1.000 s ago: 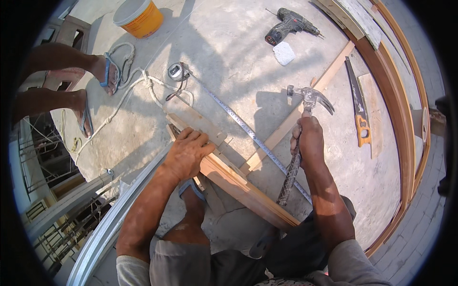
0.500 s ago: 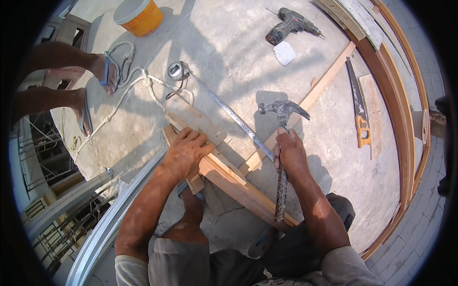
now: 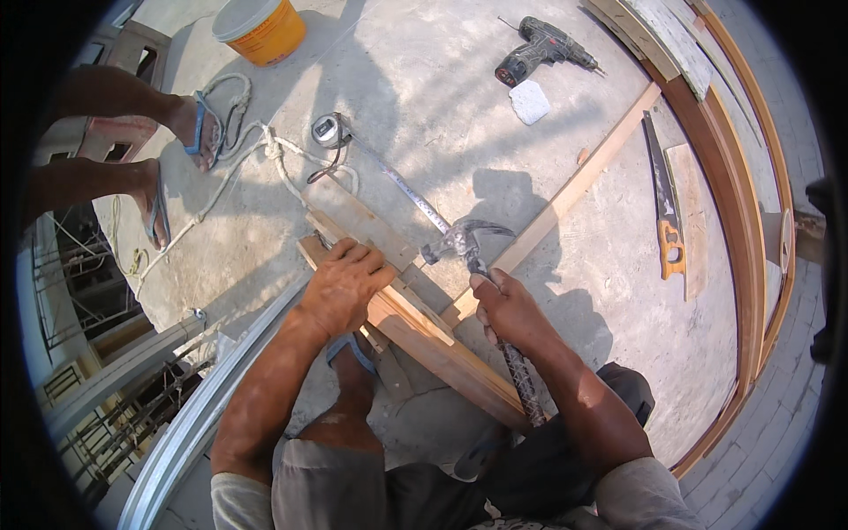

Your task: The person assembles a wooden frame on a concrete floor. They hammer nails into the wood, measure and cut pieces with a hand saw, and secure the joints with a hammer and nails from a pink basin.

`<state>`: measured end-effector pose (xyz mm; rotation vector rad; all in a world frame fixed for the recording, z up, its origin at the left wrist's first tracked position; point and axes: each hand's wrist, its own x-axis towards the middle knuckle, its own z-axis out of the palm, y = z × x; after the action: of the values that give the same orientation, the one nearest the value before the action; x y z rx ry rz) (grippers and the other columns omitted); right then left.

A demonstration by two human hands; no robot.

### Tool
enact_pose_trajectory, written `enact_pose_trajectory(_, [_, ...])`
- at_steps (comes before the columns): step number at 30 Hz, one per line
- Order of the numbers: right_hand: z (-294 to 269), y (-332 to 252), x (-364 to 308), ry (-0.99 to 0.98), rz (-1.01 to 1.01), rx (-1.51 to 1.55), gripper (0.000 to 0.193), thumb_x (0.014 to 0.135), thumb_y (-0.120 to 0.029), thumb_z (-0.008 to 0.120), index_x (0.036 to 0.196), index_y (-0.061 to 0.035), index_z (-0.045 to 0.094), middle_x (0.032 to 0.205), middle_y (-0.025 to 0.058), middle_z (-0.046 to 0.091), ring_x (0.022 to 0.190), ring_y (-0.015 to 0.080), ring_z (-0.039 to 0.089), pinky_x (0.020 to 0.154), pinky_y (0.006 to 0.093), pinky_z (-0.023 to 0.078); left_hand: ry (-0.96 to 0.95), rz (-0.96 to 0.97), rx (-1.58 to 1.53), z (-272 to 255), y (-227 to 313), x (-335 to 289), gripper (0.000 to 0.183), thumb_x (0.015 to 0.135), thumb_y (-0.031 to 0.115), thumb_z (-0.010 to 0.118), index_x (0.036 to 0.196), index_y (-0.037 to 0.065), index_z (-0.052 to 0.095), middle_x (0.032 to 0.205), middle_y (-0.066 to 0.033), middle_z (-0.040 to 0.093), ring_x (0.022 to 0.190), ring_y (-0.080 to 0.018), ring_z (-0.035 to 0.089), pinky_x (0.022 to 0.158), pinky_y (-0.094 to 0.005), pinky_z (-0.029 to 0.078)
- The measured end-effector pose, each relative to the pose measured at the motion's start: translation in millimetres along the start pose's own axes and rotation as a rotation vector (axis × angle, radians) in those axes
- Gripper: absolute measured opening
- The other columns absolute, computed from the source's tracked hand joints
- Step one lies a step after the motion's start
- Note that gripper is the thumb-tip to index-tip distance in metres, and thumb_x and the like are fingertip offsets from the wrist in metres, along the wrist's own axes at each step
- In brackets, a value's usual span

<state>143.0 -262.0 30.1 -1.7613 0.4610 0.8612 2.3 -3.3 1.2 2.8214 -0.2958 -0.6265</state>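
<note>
My right hand (image 3: 514,311) is closed around the handle of a claw hammer (image 3: 463,242), near its head. The hammer's head hangs above the concrete beside the timber, its claw pointing right and its wrapped grip reaching back toward my knee. My left hand (image 3: 347,287) is wrapped over the far end of a wooden beam (image 3: 446,360), which runs diagonally in front of me. Under that end lies a short wooden block (image 3: 311,251), and beside it are thin boards (image 3: 362,212). What my left fingertips press on is hidden.
A tape measure (image 3: 327,131) lies with its blade drawn out toward the hammer. Beyond are a cordless drill (image 3: 546,51), a white slab (image 3: 529,102), a handsaw (image 3: 667,199), a long lath (image 3: 583,190), rope (image 3: 272,150) and a yellow bucket (image 3: 265,35). Another person's sandalled feet (image 3: 201,132) stand left.
The hammer and my right hand have moved left and nearer to me, bringing its head closer to the beam. My left hand stays on the timber.
</note>
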Motion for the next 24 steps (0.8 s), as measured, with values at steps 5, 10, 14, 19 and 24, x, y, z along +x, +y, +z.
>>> enact_pose_trajectory(5, [-53,-6,8,-0.249,0.012,-0.079,0.034,0.104,-0.040,0.049,0.095,-0.0067,0.052,0.058,-0.0007,0.049,0.039,0.0103,0.043,0.037,0.0262,0.033,0.002,-0.011,-0.006,1,0,-1,0.037,0.072,0.001,0.068,0.106,0.013,0.063,0.110,-0.0068,0.061,0.117,-0.0244,0.056,0.114,-0.0413,0.033])
enact_pose_trajectory(10, [-67,-86,20,0.410,-0.318,0.415,0.031,0.105,-0.038,0.045,0.094,-0.0089,0.051,0.060,-0.0011,0.048,0.042,0.0102,0.044,0.039,0.0280,0.035,0.013,0.011,-0.003,5,-3,-1,0.039,0.072,0.001,0.067,0.109,0.012,0.064,0.111,-0.0065,0.061,0.118,-0.0246,0.056,0.115,-0.0414,0.032])
enact_pose_trajectory(14, [14,-7,-8,-0.169,0.100,-0.267,0.031,0.103,-0.035,0.046,0.094,-0.0060,0.049,0.063,0.0022,0.047,0.047,0.0139,0.047,0.046,0.0293,0.039,0.032,0.001,-0.026,4,-1,-2,0.038,0.072,0.001,0.066,0.109,0.011,0.064,0.111,-0.0067,0.061,0.119,-0.0247,0.055,0.116,-0.0414,0.031])
enact_pose_trajectory(19, [-46,19,15,-0.364,0.025,-0.216,0.038,0.102,-0.042,0.052,0.094,-0.0055,0.051,0.060,0.0007,0.046,0.040,0.0113,0.045,0.037,0.0271,0.036,-0.013,-0.026,-0.020,3,0,-3,0.038,0.071,0.001,0.066,0.108,0.009,0.063,0.112,-0.0085,0.061,0.117,-0.0253,0.056,0.114,-0.0417,0.033])
enact_pose_trajectory(24, [-109,-9,76,-0.072,-0.106,-0.630,0.036,0.102,-0.040,0.053,0.100,-0.0048,0.054,0.064,0.0049,0.052,0.044,0.0133,0.051,0.043,0.0293,0.041,0.077,0.014,-0.016,5,-1,0,0.035,0.067,0.001,0.067,0.100,0.007,0.063,0.106,-0.0107,0.062,0.113,-0.0288,0.057,0.113,-0.0418,0.035])
